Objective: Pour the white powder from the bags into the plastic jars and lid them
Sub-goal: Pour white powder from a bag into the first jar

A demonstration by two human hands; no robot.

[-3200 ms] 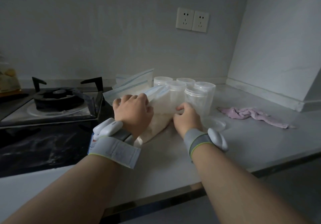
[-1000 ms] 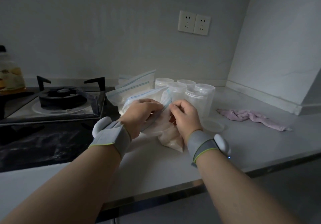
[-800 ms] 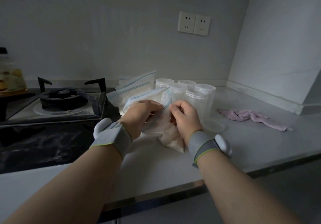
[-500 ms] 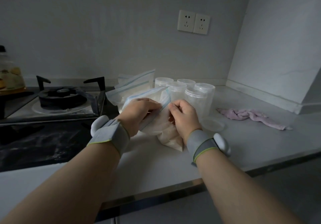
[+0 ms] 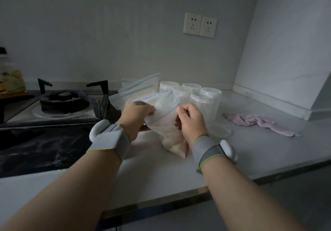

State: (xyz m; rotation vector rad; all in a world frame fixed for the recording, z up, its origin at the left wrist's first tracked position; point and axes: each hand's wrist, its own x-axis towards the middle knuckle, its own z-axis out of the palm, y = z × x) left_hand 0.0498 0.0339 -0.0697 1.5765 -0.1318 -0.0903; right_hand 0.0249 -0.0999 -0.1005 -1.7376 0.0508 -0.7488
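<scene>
1. The left hand [image 5: 136, 117] pinches the left rim of a zip bag [image 5: 162, 111], fingers curled on the plastic.
2. The right hand [image 5: 191, 121] grips the bag's right side; between the hands its mouth is spread apart.
3. The bag stands on the countertop [image 5: 161, 169] with white powder [image 5: 174, 142] in its bottom, just in front of the plastic jars [image 5: 204, 105].
4. A loose lid [image 5: 220, 131] lies beside the jars; more bags [image 5: 138, 90] lean behind.
</scene>
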